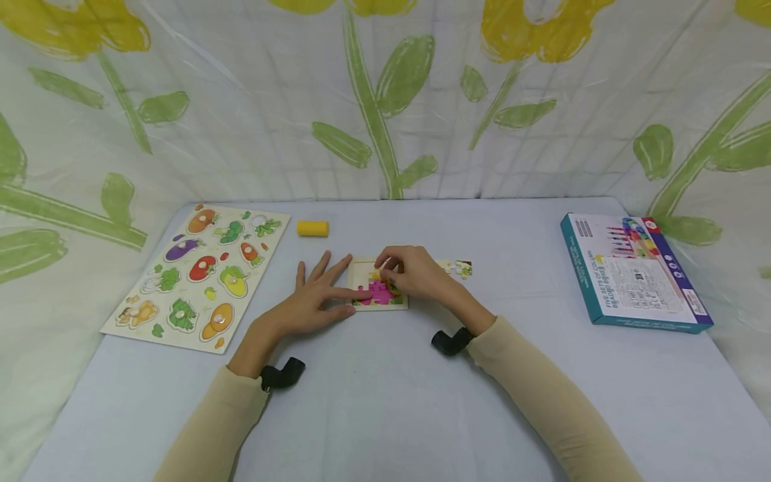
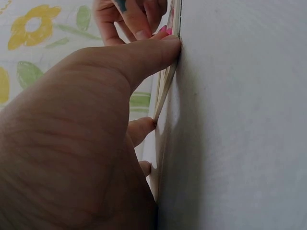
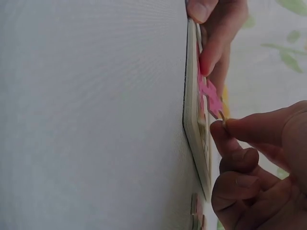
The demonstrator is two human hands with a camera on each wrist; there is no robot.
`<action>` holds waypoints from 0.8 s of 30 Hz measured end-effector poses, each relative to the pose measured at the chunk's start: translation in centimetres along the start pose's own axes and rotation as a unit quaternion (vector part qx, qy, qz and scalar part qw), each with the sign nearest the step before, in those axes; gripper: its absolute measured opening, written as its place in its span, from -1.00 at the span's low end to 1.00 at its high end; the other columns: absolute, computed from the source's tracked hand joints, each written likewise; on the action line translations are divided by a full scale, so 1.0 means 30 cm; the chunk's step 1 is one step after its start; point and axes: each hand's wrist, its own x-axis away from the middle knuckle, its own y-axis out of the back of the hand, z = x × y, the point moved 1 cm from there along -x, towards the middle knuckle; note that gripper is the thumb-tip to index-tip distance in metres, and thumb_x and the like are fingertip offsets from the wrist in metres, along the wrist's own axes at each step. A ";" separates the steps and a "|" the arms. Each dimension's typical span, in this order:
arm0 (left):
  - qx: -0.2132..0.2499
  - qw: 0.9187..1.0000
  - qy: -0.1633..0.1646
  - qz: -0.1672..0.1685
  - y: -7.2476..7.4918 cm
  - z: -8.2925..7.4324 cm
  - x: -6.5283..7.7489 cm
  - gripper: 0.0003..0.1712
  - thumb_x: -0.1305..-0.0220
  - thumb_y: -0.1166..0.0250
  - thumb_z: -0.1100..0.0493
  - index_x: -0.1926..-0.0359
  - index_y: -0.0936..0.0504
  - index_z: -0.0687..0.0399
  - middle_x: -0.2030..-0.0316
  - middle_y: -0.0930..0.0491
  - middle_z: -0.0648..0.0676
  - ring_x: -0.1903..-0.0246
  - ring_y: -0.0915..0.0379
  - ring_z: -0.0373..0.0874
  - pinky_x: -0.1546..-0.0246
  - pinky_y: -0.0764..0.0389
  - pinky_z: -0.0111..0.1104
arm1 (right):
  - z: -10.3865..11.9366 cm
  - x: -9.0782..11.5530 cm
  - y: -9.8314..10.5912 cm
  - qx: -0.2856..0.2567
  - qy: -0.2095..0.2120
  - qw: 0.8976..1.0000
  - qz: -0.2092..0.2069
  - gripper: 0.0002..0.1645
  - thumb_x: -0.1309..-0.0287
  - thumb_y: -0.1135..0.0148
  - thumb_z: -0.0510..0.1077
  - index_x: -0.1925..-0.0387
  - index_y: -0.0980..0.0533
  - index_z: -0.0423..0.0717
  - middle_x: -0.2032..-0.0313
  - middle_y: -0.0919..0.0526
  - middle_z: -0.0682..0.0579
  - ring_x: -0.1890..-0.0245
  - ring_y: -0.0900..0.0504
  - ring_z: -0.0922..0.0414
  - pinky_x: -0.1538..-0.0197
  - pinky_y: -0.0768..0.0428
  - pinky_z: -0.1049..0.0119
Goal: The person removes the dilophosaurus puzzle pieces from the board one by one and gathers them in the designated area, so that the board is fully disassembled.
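Note:
A small wooden jigsaw tray point(image 1: 360, 268) with pink and green pieces lies on the table in the head view. My left hand point(image 1: 308, 304) is spread at its left side, the index finger touching the pink pieces point(image 1: 378, 292) and the thumb at the tray's near edge. Above the tray's right part, my right hand point(image 1: 415, 273) pinches a jigsaw piece between thumb and forefinger. In the right wrist view that pink jigsaw piece point(image 3: 214, 99) stands tilted up out of the tray. The fingers partly hide the tray's upper right in the head view.
Loose jigsaw pieces point(image 1: 462, 269) lie right of the tray. A yellow cylinder point(image 1: 313, 229) is behind my left hand. A vegetable puzzle board point(image 1: 201, 268) occupies the table's left side, and a teal-edged box point(image 1: 635, 274) the right. A flowered curtain point(image 1: 241, 134) borders the table's back.

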 end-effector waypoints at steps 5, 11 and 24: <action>-0.001 1.000 0.007 0.003 -0.001 -0.001 0.000 -0.57 -0.50 -0.29 -0.11 -0.33 -0.67 -0.44 -0.74 0.09 0.13 -0.71 0.56 0.34 -0.47 0.65 0.49 | -0.008 0.000 0.001 -0.016 -0.008 1.000 -0.003 -0.85 -0.43 -0.31 -0.19 0.04 -0.69 -0.02 0.16 -0.85 -0.04 0.31 -0.72 0.16 0.29 -0.60 0.34; 0.001 1.000 0.006 0.003 -0.002 0.000 -0.001 -0.57 -0.50 -0.30 -0.10 -0.33 -0.67 -0.44 -0.74 0.09 0.13 -0.71 0.56 0.34 -0.47 0.66 0.49 | -0.029 -0.001 0.008 -0.044 -0.032 0.999 0.005 -0.85 -0.42 -0.32 -0.18 0.05 -0.70 0.02 0.16 -0.84 0.00 0.20 -0.76 0.15 0.19 -0.61 0.32; 0.005 1.000 0.002 0.003 0.000 0.001 -0.003 -0.57 -0.50 -0.29 -0.13 -0.33 -0.66 -0.44 -0.74 0.10 0.13 -0.71 0.58 0.34 -0.47 0.67 0.49 | -0.035 0.038 0.064 -0.082 -0.056 0.995 -0.003 -0.80 -0.36 -0.31 -0.21 0.04 -0.71 0.03 0.14 -0.83 -0.03 0.42 -0.66 0.10 0.43 -0.59 0.27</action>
